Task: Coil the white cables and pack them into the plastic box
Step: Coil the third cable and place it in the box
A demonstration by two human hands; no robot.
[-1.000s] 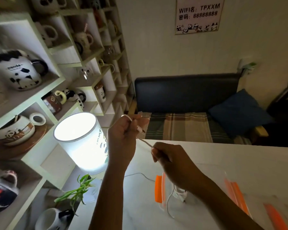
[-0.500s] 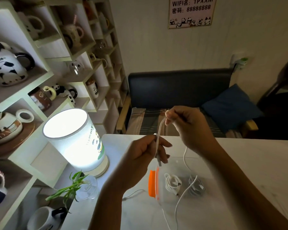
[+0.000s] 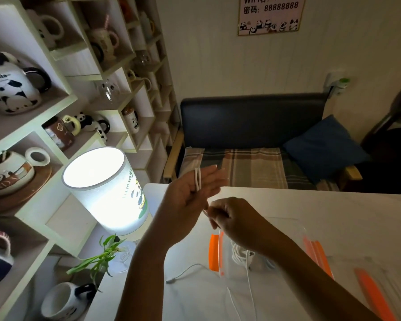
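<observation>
My left hand [image 3: 190, 193] is raised above the table's far left corner, palm towards me, fingers straight. Two turns of a thin white cable [image 3: 198, 179] lie wrapped around those fingers. Just below and to the right, my right hand [image 3: 232, 221] pinches the same cable, whose loose end trails down across the table towards me. Under my right wrist stands the clear plastic box [image 3: 299, 230] with orange clips. A coiled white cable [image 3: 239, 253] lies inside it, partly hidden by my forearm.
A lit cylindrical lamp [image 3: 107, 188] stands at the table's left edge beside a small green plant [image 3: 102, 258]. A thin grey lead [image 3: 185, 272] lies on the white table [image 3: 333, 214]. Mug-filled shelves [image 3: 56, 126] line the left. A bench [image 3: 252, 140] stands behind the table. An orange-edged lid [image 3: 370, 290] lies right.
My left hand has opened out flat and now has cable loops around its fingers. My right hand dropped from above the left hand to just below it, still pinching the cable.
</observation>
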